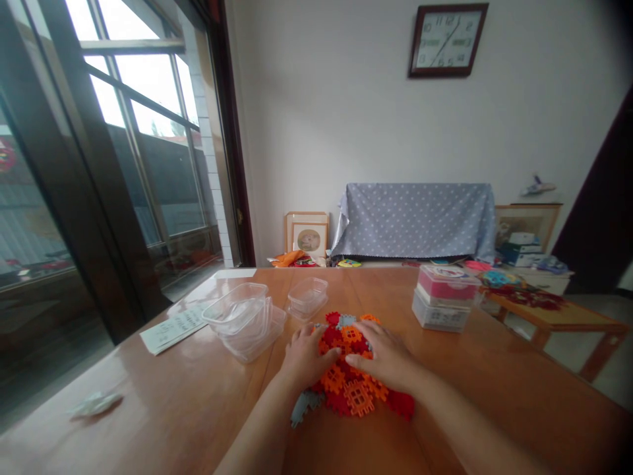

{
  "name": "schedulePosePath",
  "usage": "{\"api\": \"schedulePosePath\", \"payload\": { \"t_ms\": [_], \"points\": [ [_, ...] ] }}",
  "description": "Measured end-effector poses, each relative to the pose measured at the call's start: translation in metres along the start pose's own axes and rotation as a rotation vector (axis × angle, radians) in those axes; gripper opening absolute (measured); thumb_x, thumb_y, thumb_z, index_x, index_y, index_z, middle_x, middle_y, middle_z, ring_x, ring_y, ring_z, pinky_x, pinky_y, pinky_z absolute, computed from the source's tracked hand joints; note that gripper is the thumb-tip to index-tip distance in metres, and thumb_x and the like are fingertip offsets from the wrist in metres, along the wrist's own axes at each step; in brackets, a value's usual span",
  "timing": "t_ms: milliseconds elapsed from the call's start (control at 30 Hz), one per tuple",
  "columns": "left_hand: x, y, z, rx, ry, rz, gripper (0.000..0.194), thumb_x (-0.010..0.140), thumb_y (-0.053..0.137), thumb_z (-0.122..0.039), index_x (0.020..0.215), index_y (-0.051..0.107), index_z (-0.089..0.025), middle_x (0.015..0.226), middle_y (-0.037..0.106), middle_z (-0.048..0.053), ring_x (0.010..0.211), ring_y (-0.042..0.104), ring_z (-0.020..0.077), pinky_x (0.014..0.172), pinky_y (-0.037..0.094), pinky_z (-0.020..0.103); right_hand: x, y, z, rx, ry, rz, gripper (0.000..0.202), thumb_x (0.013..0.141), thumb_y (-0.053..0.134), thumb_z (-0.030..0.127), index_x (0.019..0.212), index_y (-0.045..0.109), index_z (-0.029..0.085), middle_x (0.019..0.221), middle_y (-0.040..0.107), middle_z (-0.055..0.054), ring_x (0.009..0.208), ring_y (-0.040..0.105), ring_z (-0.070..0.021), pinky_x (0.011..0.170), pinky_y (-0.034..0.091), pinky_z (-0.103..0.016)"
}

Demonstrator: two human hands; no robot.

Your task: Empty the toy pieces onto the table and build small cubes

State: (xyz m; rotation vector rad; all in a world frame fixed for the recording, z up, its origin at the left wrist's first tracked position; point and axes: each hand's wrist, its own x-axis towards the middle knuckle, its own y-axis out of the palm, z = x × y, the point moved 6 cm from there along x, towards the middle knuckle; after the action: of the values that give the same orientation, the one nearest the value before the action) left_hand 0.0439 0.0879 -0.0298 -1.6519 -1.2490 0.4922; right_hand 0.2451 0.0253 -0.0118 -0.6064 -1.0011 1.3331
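Note:
A heap of orange, red and grey plastic interlocking building pieces [359, 397] lies on the wooden table in front of me. My left hand [307, 356] rests against the left side of the heap, fingers spread and thumb pointing inward. On the opposite side my right hand [384, 356] touches the pieces, its thumb and fingers apart. Both palms face the heap, and neither hand grips a single piece that I can see. A grey piece [305, 406] sticks out below my left wrist, and a red piece [401, 404] lies under my right wrist.
Clear plastic containers [242, 323] are stacked on the left, with a smaller clear container [307, 297] behind the heap. Two stacked lidded boxes [442, 300] stand at right. Written paper sheets [173, 328] and a crumpled wrapper [96, 404] lie toward the left edge of the table [188, 409].

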Motion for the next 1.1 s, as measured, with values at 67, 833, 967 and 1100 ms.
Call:
{"api": "schedulePosePath", "payload": {
  "t_ms": [67, 833, 967, 1100],
  "points": [
    [-0.002, 0.007, -0.003, -0.005, 0.041, 0.073, 0.063, 0.08, 0.063, -0.063, 0.136, 0.059, -0.034, 0.151, 0.048, 0.011, 0.141, 0.037, 0.041, 0.112, 0.032, 0.055, 0.004, 0.015, 0.002, -0.045, 0.008, 0.094, 0.084, 0.077, 0.066, 0.07, 0.149, 0.047, 0.032, 0.163, 0.032, -0.011, 0.151, 0.023, -0.0396, 0.119, 0.017, -0.063],
    [0.009, -0.008, 0.005, -0.351, 0.043, -0.111, 0.036, 0.085, 0.052, -0.015, 0.118, 0.064, -0.02, 0.116, 0.071, 0.009, 0.109, 0.064, 0.0232, 0.096, 0.046, 0.032, -0.002, -0.001, -0.028, 0.037, 0.049, -0.118, 0.049, 0.089, 0.055, 0.06, 0.118, 0.07, 0.024, 0.118, 0.072, -0.009, 0.112, 0.064, -0.0284, 0.098, 0.047, -0.041],
    [0.011, -0.006, 0.006, -0.456, 0.042, -0.109, 0.034, 0.086, 0.054, -0.02, 0.118, 0.066, -0.019, 0.111, 0.073, 0.008, 0.103, 0.067, 0.0224, 0.094, 0.048, 0.032, -0.004, -0.002, 0.013, -0.025, -0.075, -0.095, 0.049, 0.09, 0.055, 0.059, 0.126, 0.067, 0.027, 0.129, 0.068, -0.008, 0.123, 0.057, -0.0294, 0.108, 0.04, -0.045],
    [0.014, -0.006, 0.018, -0.448, -0.029, -0.18, 0.037, 0.086, 0.052, -0.019, 0.121, 0.064, -0.017, 0.111, 0.073, 0.009, 0.1, 0.067, 0.0213, 0.09, 0.048, 0.031, -0.014, 0.022, 0.05, -0.027, -0.225, 0.165, 0.082, 0.077, 0.065, 0.073, 0.145, 0.052, 0.031, 0.152, 0.05, -0.008, 0.139, 0.043, -0.0355, 0.118, 0.024, -0.054]
  ]
}}
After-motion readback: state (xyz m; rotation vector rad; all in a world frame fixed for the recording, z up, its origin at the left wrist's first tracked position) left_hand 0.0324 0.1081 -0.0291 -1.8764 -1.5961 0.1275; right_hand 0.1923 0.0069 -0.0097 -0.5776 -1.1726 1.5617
